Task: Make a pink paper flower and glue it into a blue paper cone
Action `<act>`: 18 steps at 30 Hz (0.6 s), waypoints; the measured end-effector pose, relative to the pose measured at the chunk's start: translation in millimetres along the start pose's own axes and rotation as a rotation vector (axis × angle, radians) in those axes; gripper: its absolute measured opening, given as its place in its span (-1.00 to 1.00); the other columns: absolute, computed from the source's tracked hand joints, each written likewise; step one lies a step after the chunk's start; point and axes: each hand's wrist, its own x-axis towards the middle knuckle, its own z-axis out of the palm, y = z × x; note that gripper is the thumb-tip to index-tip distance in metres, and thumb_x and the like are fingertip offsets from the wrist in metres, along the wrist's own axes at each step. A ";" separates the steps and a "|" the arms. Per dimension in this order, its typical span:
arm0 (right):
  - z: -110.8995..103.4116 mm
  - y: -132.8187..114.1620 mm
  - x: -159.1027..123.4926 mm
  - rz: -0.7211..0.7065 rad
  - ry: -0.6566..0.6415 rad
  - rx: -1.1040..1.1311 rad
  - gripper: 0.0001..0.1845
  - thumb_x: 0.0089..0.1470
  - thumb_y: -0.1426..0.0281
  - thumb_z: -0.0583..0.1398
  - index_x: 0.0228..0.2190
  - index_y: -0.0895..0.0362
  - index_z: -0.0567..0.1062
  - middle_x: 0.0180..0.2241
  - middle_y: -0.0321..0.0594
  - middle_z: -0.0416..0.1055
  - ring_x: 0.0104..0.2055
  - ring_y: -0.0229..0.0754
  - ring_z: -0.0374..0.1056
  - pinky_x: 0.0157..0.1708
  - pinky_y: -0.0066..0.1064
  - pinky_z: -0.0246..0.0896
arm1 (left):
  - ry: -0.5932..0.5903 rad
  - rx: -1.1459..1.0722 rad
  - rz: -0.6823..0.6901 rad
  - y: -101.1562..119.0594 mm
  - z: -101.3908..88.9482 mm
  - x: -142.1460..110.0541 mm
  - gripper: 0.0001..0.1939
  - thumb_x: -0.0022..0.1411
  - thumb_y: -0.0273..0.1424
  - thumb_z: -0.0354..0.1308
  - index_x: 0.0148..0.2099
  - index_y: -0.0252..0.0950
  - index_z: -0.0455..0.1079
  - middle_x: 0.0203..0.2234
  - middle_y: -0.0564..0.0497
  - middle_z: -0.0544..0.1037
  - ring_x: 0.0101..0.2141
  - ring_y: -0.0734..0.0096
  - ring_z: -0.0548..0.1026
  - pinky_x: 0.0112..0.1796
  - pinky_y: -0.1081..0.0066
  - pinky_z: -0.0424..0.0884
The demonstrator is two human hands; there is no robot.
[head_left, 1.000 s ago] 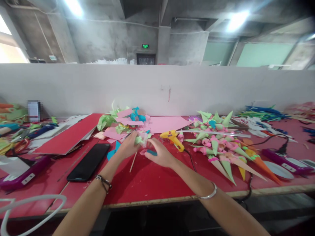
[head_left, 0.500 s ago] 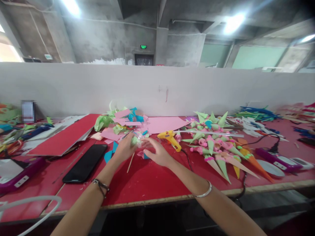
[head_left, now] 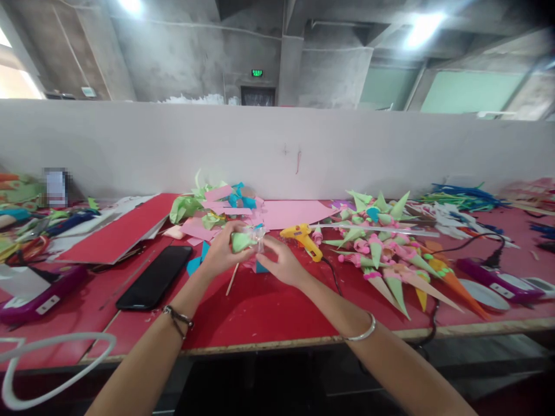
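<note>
My left hand (head_left: 224, 253) is closed around a light green paper piece (head_left: 241, 242), held above the red table. A crinkled clear plastic piece (head_left: 259, 233) sticks out of the green piece on its right side. My right hand (head_left: 284, 264) has its fingers and thumb curled at this clear plastic, pinching it from the right. Fingers partly hide the inner end of the green piece. Below the hands, a thin wooden stick (head_left: 232, 279) and a blue paper scrap (head_left: 261, 266) lie on the table.
To the right, a yellow glue gun (head_left: 306, 241) lies near a heap of paper cones (head_left: 381, 254). A black phone (head_left: 155, 278) and a red sheet (head_left: 124, 230) lie left. Paper scraps and a pink sheet (head_left: 290, 214) are behind. A purple power strip (head_left: 494, 281) sits far right.
The left hand has turned, so more of the green piece shows between its fingers. The right fingers have curled in closer around the clear plastic. The view has shifted slightly.
</note>
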 end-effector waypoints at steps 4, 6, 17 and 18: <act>-1.5 -2.1 -0.7 -0.008 0.054 -0.035 -0.67 0.02 0.39 0.06 -0.12 0.10 0.33 -0.09 -0.17 0.32 -0.03 -0.18 0.22 -0.02 -0.28 0.10 | 0.020 -0.297 -0.164 2.9 8.0 0.6 -0.58 0.14 -0.22 -0.10 0.02 -0.26 0.11 0.00 -0.11 0.23 -0.03 0.31 0.24 -0.11 0.39 0.23; -2.4 -2.1 -0.7 -0.021 0.070 -0.080 -0.66 0.00 0.39 0.08 -0.12 0.11 0.33 -0.10 -0.15 0.33 -0.04 -0.18 0.23 -0.01 -0.28 0.09 | -0.007 -0.386 -0.284 2.9 14.3 0.3 -0.60 0.16 -0.16 -0.16 -0.05 -0.29 0.21 -0.09 -0.09 0.34 -0.10 0.31 0.31 -0.19 0.41 0.28; -5.8 6.5 2.2 -0.024 0.025 -0.117 -0.69 -0.01 0.41 0.08 -0.17 0.13 0.37 -0.20 -0.15 0.34 -0.13 -0.20 0.26 -0.10 -0.32 0.15 | -0.112 -0.483 -0.300 2.7 19.9 1.7 -0.71 0.07 -0.21 0.01 -0.32 -0.35 0.32 -0.47 0.02 0.42 -0.45 0.48 0.35 -0.39 0.47 0.30; -5.4 7.2 2.3 -0.007 0.037 -0.102 -0.71 -0.01 0.40 0.08 -0.19 0.13 0.38 -0.21 -0.16 0.34 -0.14 -0.20 0.26 -0.10 -0.32 0.15 | -0.100 -0.469 -0.290 2.8 21.0 2.0 -0.72 0.07 -0.22 0.01 -0.32 -0.35 0.33 -0.47 0.03 0.42 -0.45 0.48 0.35 -0.38 0.47 0.30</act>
